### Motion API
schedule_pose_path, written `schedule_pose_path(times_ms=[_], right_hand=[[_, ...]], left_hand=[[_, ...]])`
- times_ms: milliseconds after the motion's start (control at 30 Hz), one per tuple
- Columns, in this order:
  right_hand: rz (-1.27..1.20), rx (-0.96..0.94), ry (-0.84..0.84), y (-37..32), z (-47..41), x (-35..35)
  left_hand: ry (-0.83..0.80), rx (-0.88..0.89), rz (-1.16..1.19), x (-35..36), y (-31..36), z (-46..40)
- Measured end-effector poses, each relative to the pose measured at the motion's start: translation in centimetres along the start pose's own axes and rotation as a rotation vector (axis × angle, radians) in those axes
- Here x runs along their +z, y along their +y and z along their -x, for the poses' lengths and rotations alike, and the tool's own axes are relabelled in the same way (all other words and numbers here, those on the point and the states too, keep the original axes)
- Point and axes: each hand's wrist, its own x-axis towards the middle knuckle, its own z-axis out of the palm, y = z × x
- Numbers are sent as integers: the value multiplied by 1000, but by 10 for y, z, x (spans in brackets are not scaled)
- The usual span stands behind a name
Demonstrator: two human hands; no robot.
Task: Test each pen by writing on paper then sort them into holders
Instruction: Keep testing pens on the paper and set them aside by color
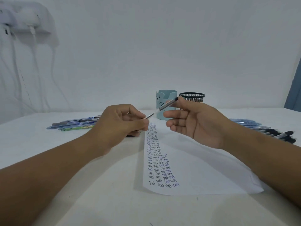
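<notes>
pinching one pen (162, 108) at both ends, left hand (120, 126) tip, right hand (195, 121) back.

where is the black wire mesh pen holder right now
In the head view the black wire mesh pen holder stands at the back of the white table, right of centre, beside the light blue pen cup and behind the right hand.

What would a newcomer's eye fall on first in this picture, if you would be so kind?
Most likely the thin clear-barrelled pen held in mid-air at centre between the left hand and the right hand. Below it lies the white paper sheet with columns of the handwritten word "Test". Behind stand a pale blue bear-face cup and a black wire-mesh cup, side by side.
</notes>
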Motion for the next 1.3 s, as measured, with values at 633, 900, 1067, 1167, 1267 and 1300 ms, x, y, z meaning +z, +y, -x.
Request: schedule_pose_path(times_ms=[633,900,1067,1167,1267,1300], right_hand=[[7,-25,-48,6,0,6],[210,-208,225,16,-9,-2],[308,-36,102,20,-3,0],[403,-12,54,28,-3,4],[465,-17,49,31,-4,5],[482,-10,31,31,-4,5]], left_hand=[[-43,69,35,14,0,3],[-304,122,-625,-11,-4,-4],[-451,122,-835,-21,-12,-8],[-480,132,-807,-20,-14,-10],[-480,140,-783,-21,-17,-12],[-479,141,-781,-22,-18,-13]])
